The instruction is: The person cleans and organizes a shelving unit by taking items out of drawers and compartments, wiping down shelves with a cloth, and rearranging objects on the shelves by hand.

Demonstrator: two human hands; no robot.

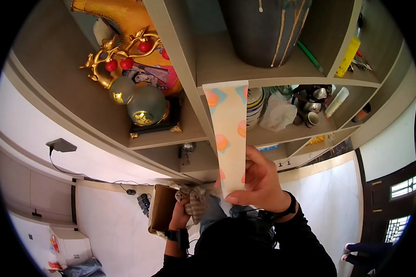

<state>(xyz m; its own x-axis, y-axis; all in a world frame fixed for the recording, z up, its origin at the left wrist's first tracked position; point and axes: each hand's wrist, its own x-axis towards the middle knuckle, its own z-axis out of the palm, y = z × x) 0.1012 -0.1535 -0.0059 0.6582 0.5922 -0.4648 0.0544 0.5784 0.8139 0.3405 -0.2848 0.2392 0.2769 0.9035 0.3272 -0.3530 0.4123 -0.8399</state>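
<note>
My right hand [261, 184] is closed around the lower end of a long cream-coloured pack with a peach print [229, 124]. The pack stands upright in front of the shelf divider; whether it is a box or a tube I cannot tell. Lower down, my left hand [180, 214] grips a bunched checked cloth [196, 203]. That cloth hangs beside an open cardboard box [164, 205]. Behind the pack, a striped ceramic jar [254, 108] is partly hidden on the shelf, with a crumpled clear plastic bag [278, 113] close by.
The shelf unit [168, 27] holds a dark vase [266, 32] above and a gold gourd ornament [145, 106] at left. Small cups [313, 120] and a white spray can [337, 101] sit at right. A cable [97, 179] runs along the left. Another person's legs [367, 254] show at lower right.
</note>
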